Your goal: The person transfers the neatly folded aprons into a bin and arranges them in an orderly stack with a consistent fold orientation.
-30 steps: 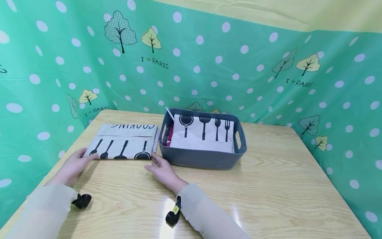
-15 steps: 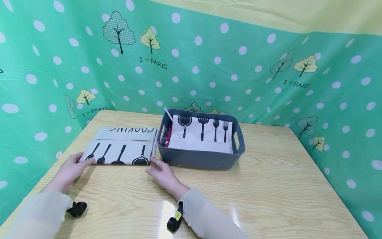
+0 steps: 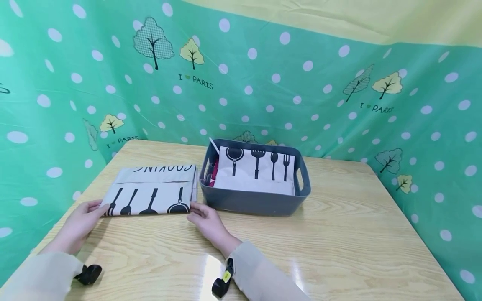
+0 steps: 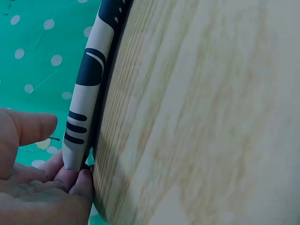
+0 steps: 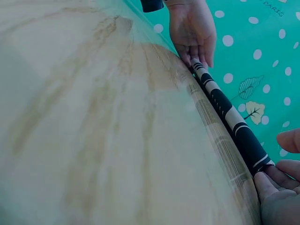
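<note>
In the head view a folded white cloth (image 3: 150,194), printed with black kitchen utensils and "COOKING" upside down, lies on the left of the table. My left hand (image 3: 80,221) holds its near left corner, thumb on the upper side. At the near right corner is my right hand (image 3: 208,223), fingertips right at the edge. Seen from the left wrist, the cloth's edge (image 4: 86,93) runs along the wood, with fingers (image 4: 82,183) tucked at its end. From the right wrist, fingers (image 5: 276,180) sit beneath the other corner, the thumb (image 5: 288,140) standing apart.
Right beside the cloth stands a grey-blue plastic basket (image 3: 246,202) with handle holes. Inside it lie another folded cloth (image 3: 256,175) with utensil prints and a dark red item (image 3: 214,173). A green dotted curtain (image 3: 282,96) hangs behind the wooden table (image 3: 339,238).
Both hands have drawn the folded cloth a little toward the near side of the table. The basket stays where it was; the view shifts slightly.
</note>
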The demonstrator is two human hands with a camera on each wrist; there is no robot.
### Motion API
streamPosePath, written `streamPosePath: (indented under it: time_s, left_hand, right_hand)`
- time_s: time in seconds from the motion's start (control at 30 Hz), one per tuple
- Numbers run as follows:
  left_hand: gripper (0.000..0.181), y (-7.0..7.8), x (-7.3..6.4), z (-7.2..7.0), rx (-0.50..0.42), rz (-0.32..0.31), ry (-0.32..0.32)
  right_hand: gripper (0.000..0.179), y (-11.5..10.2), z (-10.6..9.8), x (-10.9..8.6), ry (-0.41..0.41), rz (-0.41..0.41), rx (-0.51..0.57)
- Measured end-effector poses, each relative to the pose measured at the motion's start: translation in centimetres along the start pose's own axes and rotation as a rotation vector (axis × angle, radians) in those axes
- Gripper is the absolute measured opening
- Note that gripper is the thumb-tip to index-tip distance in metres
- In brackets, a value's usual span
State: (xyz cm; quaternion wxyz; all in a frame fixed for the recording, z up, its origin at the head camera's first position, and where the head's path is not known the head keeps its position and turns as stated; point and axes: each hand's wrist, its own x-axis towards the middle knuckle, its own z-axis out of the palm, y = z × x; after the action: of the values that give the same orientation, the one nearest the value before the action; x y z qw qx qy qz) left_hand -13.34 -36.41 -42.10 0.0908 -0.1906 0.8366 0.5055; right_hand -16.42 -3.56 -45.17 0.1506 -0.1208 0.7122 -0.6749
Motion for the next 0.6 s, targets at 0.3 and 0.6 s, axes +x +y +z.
streamPosePath:
  time_s: [0.3, 0.6]
  left_hand:
    - [0.074, -0.9, -0.4, -0.1, 0.040, 0.003, 0.051]
    - [0.072, -1.2, -0.8, -0.8, 0.087, 0.028, 0.027]
  right_hand:
    - [0.037, 0.0, 0.2, -0.5, 0.047, 0.007, 0.017]
    - [0.032, 0.0, 0.0, -0.8, 0.077, -0.015, -0.039]
